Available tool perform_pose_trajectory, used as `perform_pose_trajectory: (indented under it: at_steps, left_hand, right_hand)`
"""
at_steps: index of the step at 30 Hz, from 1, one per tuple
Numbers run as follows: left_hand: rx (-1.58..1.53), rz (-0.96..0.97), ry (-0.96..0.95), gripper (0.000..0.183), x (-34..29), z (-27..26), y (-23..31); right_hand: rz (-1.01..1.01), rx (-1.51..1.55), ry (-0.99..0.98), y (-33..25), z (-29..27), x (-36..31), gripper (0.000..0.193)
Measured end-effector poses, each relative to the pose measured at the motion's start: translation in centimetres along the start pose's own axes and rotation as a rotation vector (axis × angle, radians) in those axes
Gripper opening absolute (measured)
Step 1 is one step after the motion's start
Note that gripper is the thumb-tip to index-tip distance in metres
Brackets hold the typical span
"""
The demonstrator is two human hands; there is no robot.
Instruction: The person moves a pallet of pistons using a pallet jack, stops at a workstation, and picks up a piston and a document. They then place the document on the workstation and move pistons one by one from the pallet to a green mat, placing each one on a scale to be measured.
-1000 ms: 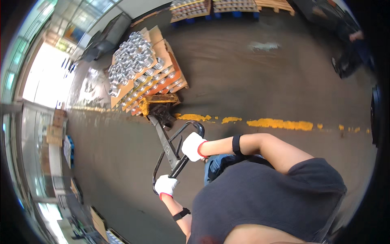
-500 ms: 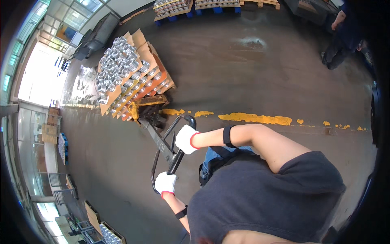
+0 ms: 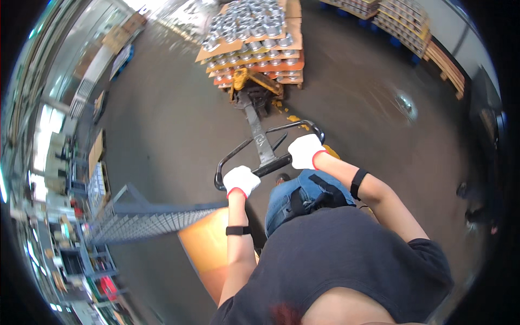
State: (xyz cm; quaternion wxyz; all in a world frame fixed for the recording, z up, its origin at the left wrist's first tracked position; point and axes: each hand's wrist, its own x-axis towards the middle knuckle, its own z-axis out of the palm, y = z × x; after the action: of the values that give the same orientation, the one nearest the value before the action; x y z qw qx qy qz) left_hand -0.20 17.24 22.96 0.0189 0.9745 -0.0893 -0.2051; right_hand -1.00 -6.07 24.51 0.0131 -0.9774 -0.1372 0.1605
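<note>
Both hands wear white work gloves with red cuffs. My left hand is wrapped around the left part of the black handle grip of a pallet jack. My right hand is closed on the right end of the same grip. From the grip, a grey shaft runs away from me to a yellow, worn jack body. Beyond it stands a pallet load of silver metal cans in layers, with brown and orange cardboard sheets between them. The forks are hidden under the load.
A grey mesh frame and an orange-brown board stand close by my left arm. Several stacked pallets are at the far right, beside a bare wooden pallet. Another person's dark legs show at the right edge.
My view has turned left, and the jack and its load now lie more straight ahead. The mesh frame and board have come into view at left. Both hands keep their hold on the handle.
</note>
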Motion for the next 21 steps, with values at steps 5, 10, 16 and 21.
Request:
perform_pose_trajectory:
  at_steps: [5,10,16,21]
  left_hand:
    - [-0.001,0.039,0.01,0.03,0.7,-0.8,2.2]
    - [-0.052,0.011,0.069,0.031,-2.7,1.0,0.6]
    - [0.002,0.06,0.042,0.037,-1.4,2.5,-5.3]
    - [0.031,0.054,0.117,0.037,-4.8,2.1,-4.6]
  right_hand:
    - [0.066,0.024,0.045,1.7,-0.2,-2.0,0.025]
    - [0.009,-0.044,0.009,-0.8,0.5,-2.2,0.025]
    - [0.053,0.078,-0.028,-6.1,-0.4,-1.4,0.026]
    - [0.062,0.092,0.047,-6.5,-0.7,-5.2,0.027]
